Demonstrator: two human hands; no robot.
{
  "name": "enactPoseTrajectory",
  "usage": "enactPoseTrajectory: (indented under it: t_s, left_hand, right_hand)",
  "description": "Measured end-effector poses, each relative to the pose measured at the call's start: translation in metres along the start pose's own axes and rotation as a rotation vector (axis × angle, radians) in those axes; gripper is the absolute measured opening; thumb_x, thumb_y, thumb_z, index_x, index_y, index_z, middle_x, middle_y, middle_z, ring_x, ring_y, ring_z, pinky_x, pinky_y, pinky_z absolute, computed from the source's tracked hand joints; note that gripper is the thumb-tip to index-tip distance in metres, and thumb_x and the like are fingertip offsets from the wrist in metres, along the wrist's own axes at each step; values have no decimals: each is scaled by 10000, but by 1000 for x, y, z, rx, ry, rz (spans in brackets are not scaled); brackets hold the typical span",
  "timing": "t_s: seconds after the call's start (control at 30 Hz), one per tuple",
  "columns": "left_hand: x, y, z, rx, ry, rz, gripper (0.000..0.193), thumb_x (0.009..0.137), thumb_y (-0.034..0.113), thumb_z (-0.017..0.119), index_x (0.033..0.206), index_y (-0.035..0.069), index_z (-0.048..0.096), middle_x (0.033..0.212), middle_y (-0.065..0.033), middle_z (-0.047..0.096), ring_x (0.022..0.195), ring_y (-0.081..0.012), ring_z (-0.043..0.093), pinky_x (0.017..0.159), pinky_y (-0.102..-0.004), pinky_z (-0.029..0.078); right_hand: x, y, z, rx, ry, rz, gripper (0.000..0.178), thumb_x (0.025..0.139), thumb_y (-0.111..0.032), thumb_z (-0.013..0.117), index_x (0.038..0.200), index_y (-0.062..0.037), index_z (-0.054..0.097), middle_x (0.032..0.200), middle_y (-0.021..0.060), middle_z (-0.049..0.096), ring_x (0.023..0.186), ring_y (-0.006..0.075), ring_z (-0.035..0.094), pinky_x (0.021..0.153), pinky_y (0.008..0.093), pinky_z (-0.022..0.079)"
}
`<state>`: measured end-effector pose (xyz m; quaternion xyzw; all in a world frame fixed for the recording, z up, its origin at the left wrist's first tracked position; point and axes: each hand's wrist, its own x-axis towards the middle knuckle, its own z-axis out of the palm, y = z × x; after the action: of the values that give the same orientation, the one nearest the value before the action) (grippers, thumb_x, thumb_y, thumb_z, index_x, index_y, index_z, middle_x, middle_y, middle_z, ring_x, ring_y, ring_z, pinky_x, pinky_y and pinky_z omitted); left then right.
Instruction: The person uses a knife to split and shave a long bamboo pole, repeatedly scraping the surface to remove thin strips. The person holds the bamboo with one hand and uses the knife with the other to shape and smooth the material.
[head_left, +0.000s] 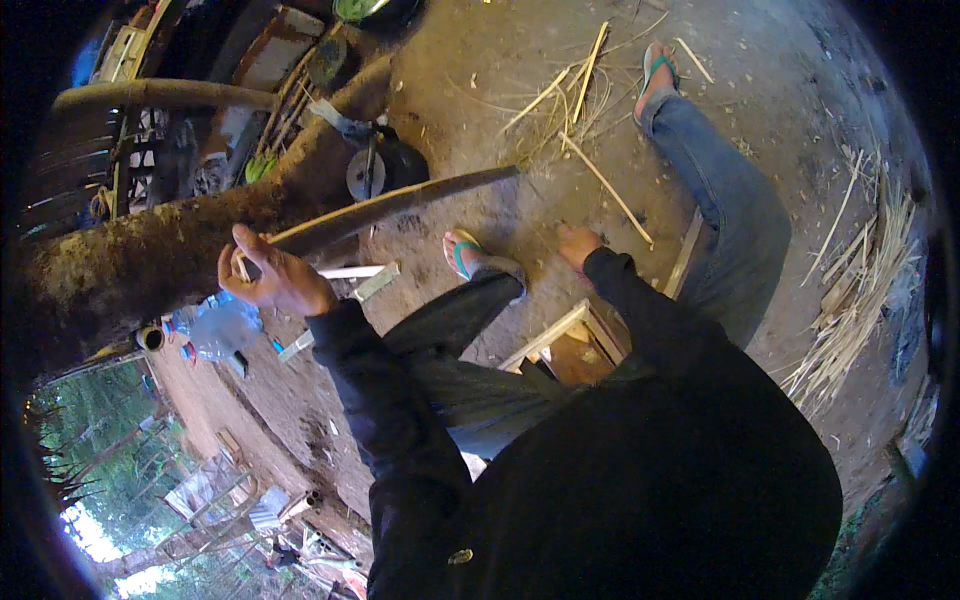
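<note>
My left hand (275, 277) is raised at the left, its fingers closed around one end of a long split bamboo strip (400, 200). The strip is pale along its upper edge and dark along its side. It reaches rightward in a slight curve, its far end above the ground. My right hand (580, 246) is low over the dirt in the middle, apart from the strip. Its fingers are curled; anything inside them is too small or hidden to make out. Several thin pale bamboo slivers (607, 190) lie on the ground beyond it.
A thick log (150, 250) runs along the left. Near it are a dark round object (366, 174) and a clear plastic bag (225, 330). A wooden frame (550, 338) sits between my legs. A heap of thin strips (850, 320) lies at the right.
</note>
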<state>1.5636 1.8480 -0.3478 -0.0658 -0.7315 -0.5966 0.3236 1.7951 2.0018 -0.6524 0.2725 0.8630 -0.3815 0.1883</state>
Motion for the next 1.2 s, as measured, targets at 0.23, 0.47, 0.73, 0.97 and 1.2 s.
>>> enactPoseTrajectory:
  t_s: [0.23, 0.47, 0.73, 0.97, 1.2]
  left_hand:
    - [-2, -2, 0, -38, -5, 61, 407, 837, 299, 698, 1011, 19, 460, 820, -62, 509, 738, -121, 474, 634, -242, 411]
    - [-5, -1, -6, 31, 40, 19, 410, 846, 314, 685, 1021, 25, 453, 815, -64, 490, 725, -128, 455, 638, -250, 406]
    - [-9, -1, -10, 39, 13, 45, 403, 855, 326, 670, 1022, 30, 452, 830, -64, 492, 729, -132, 456, 651, -257, 407]
    - [-3, -5, -11, -21, 17, 72, 429, 846, 328, 680, 1022, 13, 449, 875, -107, 507, 745, -155, 487, 660, -272, 433]
    - [-3, -7, -4, 15, -10, 114, 481, 836, 370, 681, 1054, 16, 438, 850, -110, 526, 737, -164, 513, 648, -260, 444]
  right_hand:
    - [-75, -112, -38, 514, 186, -513, 227, 742, -203, 636, 821, -1, 568, 701, 211, 608, 689, 370, 623, 632, 428, 485]
    - [-90, -123, -67, 436, 118, -351, 245, 713, -191, 638, 869, -8, 592, 776, 214, 636, 756, 372, 632, 667, 448, 496]
    - [-90, -115, -58, 539, 47, -261, 203, 692, -185, 648, 849, -58, 625, 845, 176, 659, 816, 334, 641, 723, 418, 503]
    - [-74, -76, -43, 477, 59, -125, 320, 715, -218, 633, 942, 5, 602, 886, 236, 631, 849, 381, 617, 732, 439, 493]
    - [-71, -71, -34, 508, 44, -300, 263, 715, -206, 627, 891, -13, 603, 820, 217, 642, 796, 401, 620, 718, 462, 492]
